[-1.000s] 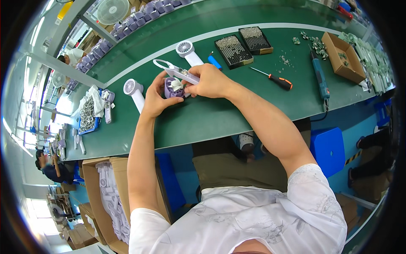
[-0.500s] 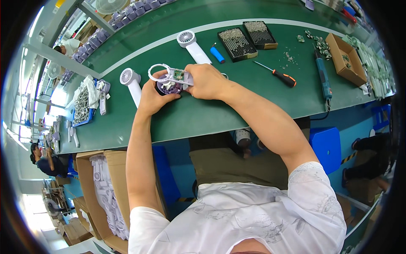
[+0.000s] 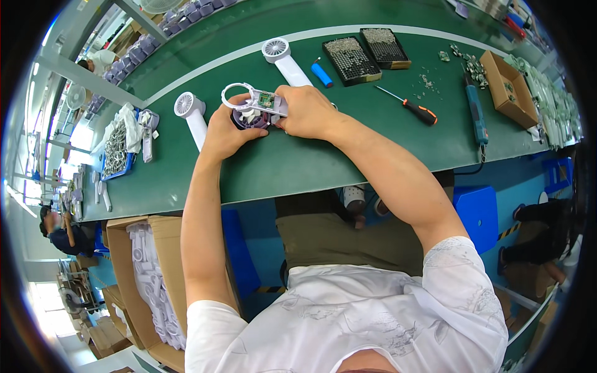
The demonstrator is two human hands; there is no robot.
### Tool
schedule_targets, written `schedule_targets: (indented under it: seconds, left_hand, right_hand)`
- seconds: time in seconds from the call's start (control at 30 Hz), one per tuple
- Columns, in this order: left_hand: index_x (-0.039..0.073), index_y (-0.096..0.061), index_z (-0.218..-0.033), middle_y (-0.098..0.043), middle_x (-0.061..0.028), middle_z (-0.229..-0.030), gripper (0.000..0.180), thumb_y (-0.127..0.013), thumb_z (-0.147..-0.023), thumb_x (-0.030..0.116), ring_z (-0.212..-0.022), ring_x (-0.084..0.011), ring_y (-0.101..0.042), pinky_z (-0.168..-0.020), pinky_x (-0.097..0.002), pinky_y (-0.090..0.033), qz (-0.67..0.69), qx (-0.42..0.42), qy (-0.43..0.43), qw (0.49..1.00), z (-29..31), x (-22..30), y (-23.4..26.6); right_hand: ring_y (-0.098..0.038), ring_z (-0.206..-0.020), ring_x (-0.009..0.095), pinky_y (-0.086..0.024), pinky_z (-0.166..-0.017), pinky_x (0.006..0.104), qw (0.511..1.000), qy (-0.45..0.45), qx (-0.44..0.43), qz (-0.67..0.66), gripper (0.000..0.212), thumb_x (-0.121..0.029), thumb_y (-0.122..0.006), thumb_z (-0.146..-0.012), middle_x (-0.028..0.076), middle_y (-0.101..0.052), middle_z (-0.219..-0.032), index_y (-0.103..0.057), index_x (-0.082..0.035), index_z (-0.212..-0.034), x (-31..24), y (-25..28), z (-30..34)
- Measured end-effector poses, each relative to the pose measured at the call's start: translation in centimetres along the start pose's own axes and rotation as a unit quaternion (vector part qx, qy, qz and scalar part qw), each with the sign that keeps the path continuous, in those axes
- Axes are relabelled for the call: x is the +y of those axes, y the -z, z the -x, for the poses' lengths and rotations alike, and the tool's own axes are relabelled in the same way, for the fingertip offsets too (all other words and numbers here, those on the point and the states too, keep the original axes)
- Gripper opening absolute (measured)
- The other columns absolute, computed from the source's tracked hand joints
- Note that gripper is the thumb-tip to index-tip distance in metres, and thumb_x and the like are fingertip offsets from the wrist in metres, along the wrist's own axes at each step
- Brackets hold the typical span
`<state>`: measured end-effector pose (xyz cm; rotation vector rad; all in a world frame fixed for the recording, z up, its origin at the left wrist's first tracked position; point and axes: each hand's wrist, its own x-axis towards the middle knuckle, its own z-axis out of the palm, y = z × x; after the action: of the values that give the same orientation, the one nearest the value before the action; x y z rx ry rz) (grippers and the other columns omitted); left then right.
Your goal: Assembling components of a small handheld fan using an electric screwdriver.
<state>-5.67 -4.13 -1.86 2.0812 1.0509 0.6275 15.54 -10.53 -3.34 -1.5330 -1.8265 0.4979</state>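
Note:
Both hands hold an opened handheld fan point(image 3: 278, 107) above the near part of the green table. Its pale ring sticks up at the left, and a small green circuit board point(image 3: 266, 99) sits bare in its body. My left hand point(image 3: 225, 129) is wrapped round a purple round fan part point(image 3: 239, 120) with white blades. My right hand point(image 3: 308, 112) grips the handle end, with its thumb and fingers partly hidden. Beside my left hand lies a whole white handheld fan point(image 3: 196, 124); another white fan point(image 3: 287, 65) lies beyond my right hand. A blue battery cell point(image 3: 322, 75) is near it.
Farther right are two black trays point(image 3: 351, 60) of small parts, a screwdriver point(image 3: 413, 110), a teal electric screwdriver point(image 3: 476, 115) and a cardboard box point(image 3: 510, 93). On the left sits a blue bin point(image 3: 129, 165) of metal-looking rings. A carton point(image 3: 127, 267) of white fan parts stands below the table edge.
The purple part and the housing have shifted slightly in my hands, and the circuit board is tilted a little differently. Both hands keep their hold. The whole view has moved slightly.

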Motion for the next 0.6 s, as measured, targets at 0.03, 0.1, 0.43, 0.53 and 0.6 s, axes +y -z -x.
schedule_targets:
  seconds: [0.03, 0.1, 0.43, 0.53, 0.6]
  left_hand:
    - [0.005, -0.06, -0.129, -0.07, -0.0078, -0.111, 0.077, -0.093, -0.059, 0.008, -0.1, -0.0179, -0.067, -0.091, -0.0323, -0.052, 0.001, 0.001, 0.0, 1.0, 0.0, -0.1, 0.0]
    - [0.005, -0.06, -0.13, -0.071, -0.0077, -0.11, 0.078, -0.092, -0.059, 0.008, -0.1, -0.0179, -0.067, -0.091, -0.0324, -0.052, 0.014, 0.004, -0.013, 1.0, -0.1, -0.3, -0.1]
    - [0.004, -0.057, -0.134, -0.069, -0.0099, -0.114, 0.081, -0.092, -0.061, 0.009, -0.103, -0.0194, -0.066, -0.092, -0.0328, -0.051, 0.007, 0.018, -0.029, 0.999, -0.2, -1.3, -0.3]
    - [0.004, -0.056, -0.135, -0.068, -0.0108, -0.116, 0.083, -0.092, -0.061, 0.01, -0.104, -0.0206, -0.066, -0.093, -0.0336, -0.051, 0.012, 0.025, -0.037, 0.999, -0.2, -1.8, -0.4]
    - [0.005, -0.056, -0.136, -0.068, -0.011, -0.116, 0.084, -0.092, -0.061, 0.011, -0.105, -0.0211, -0.066, -0.093, -0.0338, -0.051, 0.019, 0.02, -0.035, 0.999, -0.4, -2.0, -0.4]
  right_hand:
    - [-0.069, -0.091, 0.039, -0.054, -0.081, 0.0455, 1.0, 0.0, 0.0, 0.003, 0.04, -0.016, -0.08, -0.073, 0.022, -0.071, -0.091, -0.066, -0.001, -0.107, -0.1, 0.1, 0.0]
    - [-0.069, -0.091, 0.039, -0.055, -0.081, 0.0456, 1.0, 0.0, 0.0, 0.005, 0.039, -0.016, -0.079, -0.072, 0.022, -0.071, -0.091, -0.067, -0.001, -0.106, -0.2, 0.1, 0.0]
    - [-0.068, -0.09, 0.039, -0.053, -0.081, 0.0447, 1.0, 0.016, 0.018, 0.003, 0.039, -0.016, -0.082, -0.071, 0.023, -0.07, -0.092, -0.068, 0.0, -0.104, 0.0, -0.2, 0.1]
    - [-0.068, -0.09, 0.039, -0.053, -0.081, 0.0445, 1.0, 0.017, 0.014, 0.0, 0.039, -0.016, -0.082, -0.071, 0.023, -0.07, -0.093, -0.068, 0.0, -0.104, 0.1, -0.2, -0.1]
    - [-0.068, -0.091, 0.039, -0.053, -0.081, 0.0444, 1.0, 0.007, 0.007, -0.001, 0.04, -0.016, -0.082, -0.071, 0.023, -0.07, -0.094, -0.068, 0.001, -0.104, 0.2, -0.2, -0.2]
